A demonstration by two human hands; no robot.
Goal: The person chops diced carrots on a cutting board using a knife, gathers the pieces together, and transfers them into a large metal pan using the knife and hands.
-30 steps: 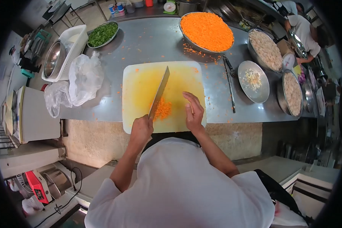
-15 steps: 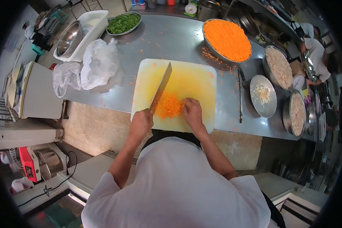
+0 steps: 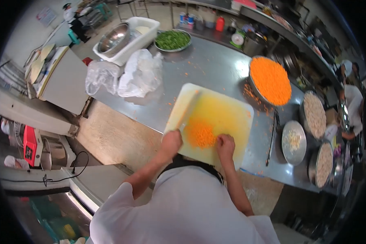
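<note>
My left hand (image 3: 172, 142) is closed round the handle of a kitchen knife (image 3: 190, 110). Its blade is smeared by motion and points away from me, over the left side of a white cutting board (image 3: 245, 115) stained yellow. To the right of the blade lies a pile of finely chopped carrot (image 3: 201, 135). At that pile's right edge is my right hand (image 3: 225, 147), its fingers curled together; whatever they may hold is hidden.
Behind the board stand a heaped bowl of chopped carrot (image 3: 271, 81) and a plate of chopped greens (image 3: 173, 40). A dark rod (image 3: 271, 138), a metal bowl (image 3: 293, 152) and bowls of pale chopped food (image 3: 314, 116) are right. Plastic bags (image 3: 140, 75) lie left.
The whole view has tilted and shifted, so the table appears slanted. The knife blade has become blurred, and my right hand's fingers have drawn together at the pile's edge.
</note>
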